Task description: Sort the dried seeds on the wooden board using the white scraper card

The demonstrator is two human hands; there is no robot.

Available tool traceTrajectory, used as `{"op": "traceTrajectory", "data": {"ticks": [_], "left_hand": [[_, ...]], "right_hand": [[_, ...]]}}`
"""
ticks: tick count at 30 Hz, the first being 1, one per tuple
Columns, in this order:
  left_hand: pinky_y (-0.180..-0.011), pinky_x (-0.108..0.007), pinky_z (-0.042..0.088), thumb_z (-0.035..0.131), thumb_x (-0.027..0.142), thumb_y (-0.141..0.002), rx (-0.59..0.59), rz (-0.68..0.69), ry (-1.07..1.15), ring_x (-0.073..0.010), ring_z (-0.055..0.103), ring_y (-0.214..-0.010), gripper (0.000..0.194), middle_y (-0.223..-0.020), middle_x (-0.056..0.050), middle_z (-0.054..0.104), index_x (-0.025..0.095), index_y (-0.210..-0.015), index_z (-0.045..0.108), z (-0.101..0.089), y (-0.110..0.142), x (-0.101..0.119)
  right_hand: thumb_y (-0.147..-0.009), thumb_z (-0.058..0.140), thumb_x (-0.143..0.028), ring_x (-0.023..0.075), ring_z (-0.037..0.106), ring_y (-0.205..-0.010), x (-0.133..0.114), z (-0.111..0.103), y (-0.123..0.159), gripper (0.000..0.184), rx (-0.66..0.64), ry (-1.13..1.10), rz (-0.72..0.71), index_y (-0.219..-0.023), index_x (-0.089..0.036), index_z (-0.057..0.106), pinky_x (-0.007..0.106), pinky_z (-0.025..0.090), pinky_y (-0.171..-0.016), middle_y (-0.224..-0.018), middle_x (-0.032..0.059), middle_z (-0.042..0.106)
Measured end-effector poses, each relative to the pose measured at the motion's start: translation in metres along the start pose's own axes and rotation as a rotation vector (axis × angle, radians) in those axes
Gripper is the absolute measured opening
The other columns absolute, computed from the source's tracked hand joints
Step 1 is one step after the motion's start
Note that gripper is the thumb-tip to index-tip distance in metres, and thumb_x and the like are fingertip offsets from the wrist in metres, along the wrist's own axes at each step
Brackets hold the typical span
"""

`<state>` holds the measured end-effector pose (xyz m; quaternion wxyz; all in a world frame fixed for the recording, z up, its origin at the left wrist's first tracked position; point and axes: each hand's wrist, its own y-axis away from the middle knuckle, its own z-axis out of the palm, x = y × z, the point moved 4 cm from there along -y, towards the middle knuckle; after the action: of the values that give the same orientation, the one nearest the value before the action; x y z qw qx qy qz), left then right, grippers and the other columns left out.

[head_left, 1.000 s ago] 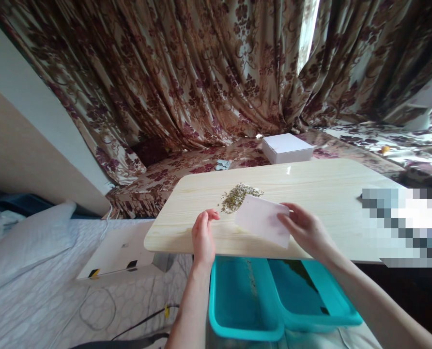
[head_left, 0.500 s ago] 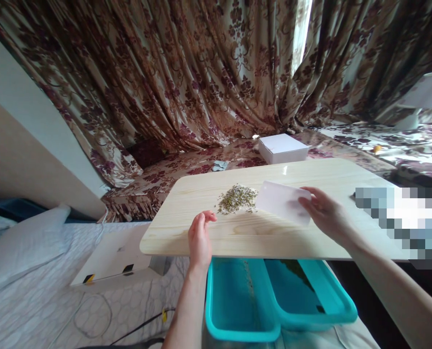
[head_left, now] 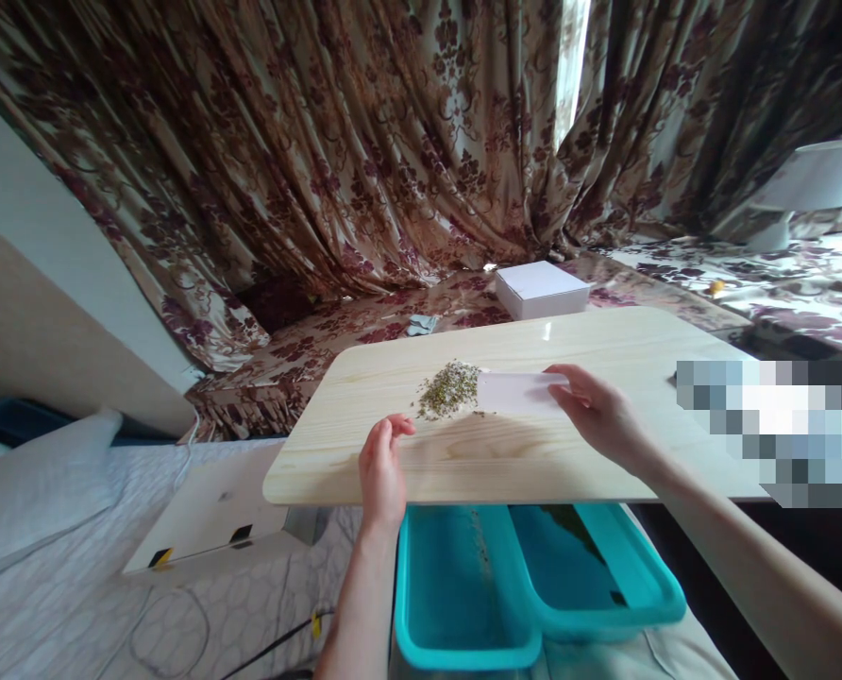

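My right hand (head_left: 601, 406) grips the right end of a thin white card (head_left: 513, 389) between thumb and fingers. The card's left edge meets a loose heap of small green and whitish grains (head_left: 450, 389) on the pale wooden tabletop (head_left: 605, 340). A few grains lie scattered just below the heap. My left hand (head_left: 383, 463) is over the front edge of the table, left of the heap, with loosely bent fingers and nothing visible in it. Its fingertips are apart from the grains.
Two turquoise bins (head_left: 470, 656) stand below the table's front edge; the right one has dark green material inside. A white box (head_left: 543, 291) sits behind the table. A flat carton (head_left: 201, 510) lies on the bed at left. A pixelated patch covers the table's right end.
My right hand has moved the card left against the heap and tilted it, so its face looks narrower. My left hand stays nearly where it was. The whole view has shifted slightly.
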<state>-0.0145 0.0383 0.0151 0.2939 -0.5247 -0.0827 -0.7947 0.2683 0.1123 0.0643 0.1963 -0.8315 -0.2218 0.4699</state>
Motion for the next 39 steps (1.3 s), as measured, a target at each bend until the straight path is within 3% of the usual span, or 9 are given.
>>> {"op": "traceTrajectory", "data": {"ticks": [17,25,33,39], "left_hand": [[-0.094,-0.036,0.045,0.060,0.040,-0.080,0.003,0.018,0.009,-0.0173,0.063,-0.086,0.024,-0.072,-0.002,0.067,0.018,-0.080,0.069,0.000,0.000,0.000],[-0.093,-0.035,0.044,0.060,0.041,-0.079,0.020,0.004,0.000,-0.0173,0.064,-0.086,0.025,-0.072,-0.002,0.067,0.018,-0.080,0.069,0.000,0.000,-0.001],[-0.094,-0.036,0.044,0.061,0.042,-0.079,0.017,0.001,0.010,-0.0168,0.063,-0.085,0.025,-0.072,-0.001,0.066,0.018,-0.081,0.069,0.000,0.000,0.000],[-0.093,-0.036,0.044,0.061,0.042,-0.079,0.023,0.006,-0.001,-0.0177,0.064,-0.086,0.026,-0.071,-0.001,0.066,0.018,-0.080,0.069,0.000,0.000,0.000]], "right_hand": [[-0.092,0.047,-0.033,0.0201,0.069,-0.074,-0.012,-0.006,0.003,0.024,-0.035,0.107,-0.052,-0.108,-0.021,0.060,0.029,0.054,-0.067,-0.086,0.0052,0.073],[-0.091,0.047,-0.034,0.0193,0.068,-0.070,-0.011,0.005,-0.006,0.026,-0.027,0.103,-0.097,-0.108,-0.022,0.063,0.029,0.054,-0.065,-0.084,0.0045,0.073],[-0.090,0.050,-0.035,0.0206,0.068,-0.071,-0.009,-0.002,-0.004,0.027,-0.012,0.075,-0.095,-0.109,-0.023,0.064,0.031,0.055,-0.066,-0.084,0.0050,0.073],[-0.090,0.048,-0.033,0.0202,0.069,-0.074,-0.009,0.009,-0.011,0.026,-0.043,0.060,-0.078,-0.109,-0.023,0.063,0.031,0.056,-0.067,-0.088,0.0045,0.073]]}}
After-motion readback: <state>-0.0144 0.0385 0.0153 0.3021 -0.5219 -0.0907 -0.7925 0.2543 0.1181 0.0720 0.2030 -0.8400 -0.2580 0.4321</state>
